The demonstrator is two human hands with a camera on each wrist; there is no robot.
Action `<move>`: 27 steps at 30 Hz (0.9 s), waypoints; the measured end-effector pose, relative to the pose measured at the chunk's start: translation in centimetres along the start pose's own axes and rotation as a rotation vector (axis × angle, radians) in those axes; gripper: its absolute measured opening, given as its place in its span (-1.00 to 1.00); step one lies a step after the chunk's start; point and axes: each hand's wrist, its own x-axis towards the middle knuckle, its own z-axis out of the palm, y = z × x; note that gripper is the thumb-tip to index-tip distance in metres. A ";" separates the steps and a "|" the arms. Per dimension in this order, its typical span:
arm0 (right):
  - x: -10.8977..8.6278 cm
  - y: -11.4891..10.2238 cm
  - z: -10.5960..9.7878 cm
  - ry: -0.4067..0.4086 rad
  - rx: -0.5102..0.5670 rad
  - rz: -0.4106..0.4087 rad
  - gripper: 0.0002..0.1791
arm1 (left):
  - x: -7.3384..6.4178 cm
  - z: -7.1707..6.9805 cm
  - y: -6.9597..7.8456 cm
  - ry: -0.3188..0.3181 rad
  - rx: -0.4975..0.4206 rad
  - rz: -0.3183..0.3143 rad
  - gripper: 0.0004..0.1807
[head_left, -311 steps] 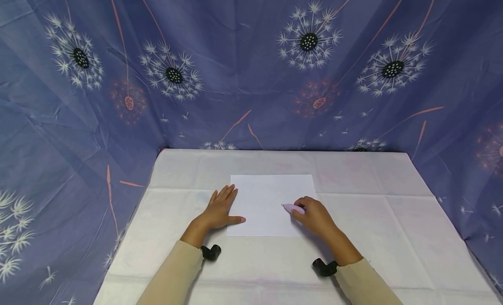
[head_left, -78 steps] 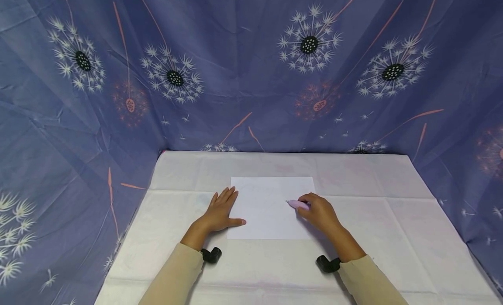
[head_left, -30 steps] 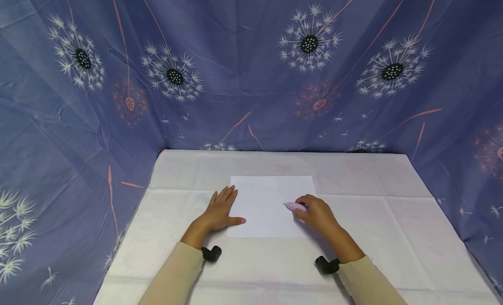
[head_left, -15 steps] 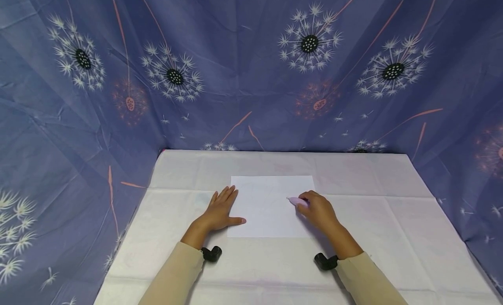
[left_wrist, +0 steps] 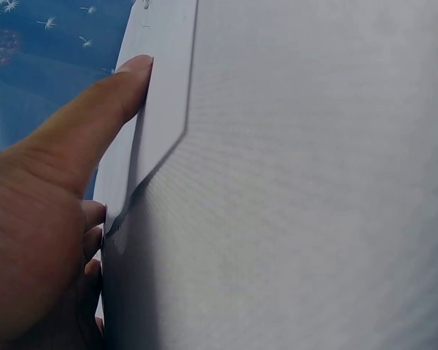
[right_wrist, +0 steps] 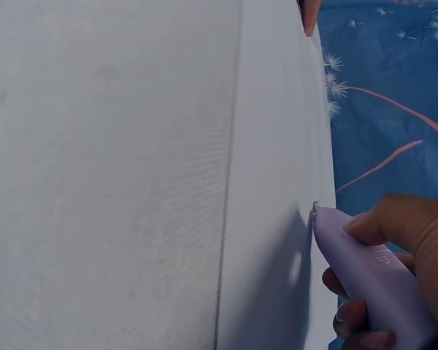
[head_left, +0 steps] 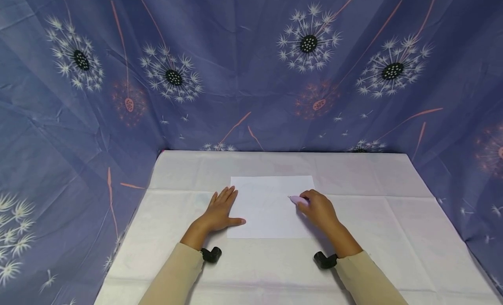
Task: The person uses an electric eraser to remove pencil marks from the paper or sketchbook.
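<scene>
A white sheet of paper [head_left: 263, 213] lies flat on the cloth-covered table. My left hand [head_left: 218, 212] rests on its left edge, fingers spread and thumb stretched over the near left part; the left wrist view shows the thumb [left_wrist: 106, 106] on the sheet. Over the right half of the paper, my right hand [head_left: 320, 211] grips a lilac pen-shaped tool [head_left: 298, 200] between thumb and curled fingers. Its chunky, tapered body [right_wrist: 379, 281] ends in a small shiny tip pointing left, right at the paper's surface. The palm side of the right hand is hidden in the head view.
White cloth [head_left: 393, 235] with fold creases covers the table. A blue curtain [head_left: 243, 69] with dandelion prints hangs behind and along both sides. Black wrist-worn devices, one on the left [head_left: 212, 254] and one on the right [head_left: 325, 260], sit by the beige sleeves.
During the last second my right hand has shifted slightly away from me and to the right with the lilac tool. The left hand and the paper stay in place.
</scene>
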 end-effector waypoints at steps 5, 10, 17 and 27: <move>0.0 -0.2 -0.1 -0.017 -0.005 -0.014 -0.74 | 0.1 0.1 -0.1 0.004 0.003 -0.003 0.17; -0.1 -0.3 -0.1 -0.028 0.001 -0.012 -0.74 | 0.0 0.0 0.0 0.003 0.006 -0.008 0.17; 0.2 0.0 -0.1 -0.020 -0.011 0.017 -0.74 | 0.0 0.0 0.1 0.000 -0.006 -0.005 0.17; -0.2 -0.7 -0.1 -0.027 -0.014 0.002 -0.75 | 0.0 -0.2 0.2 -0.003 -0.007 -0.011 0.16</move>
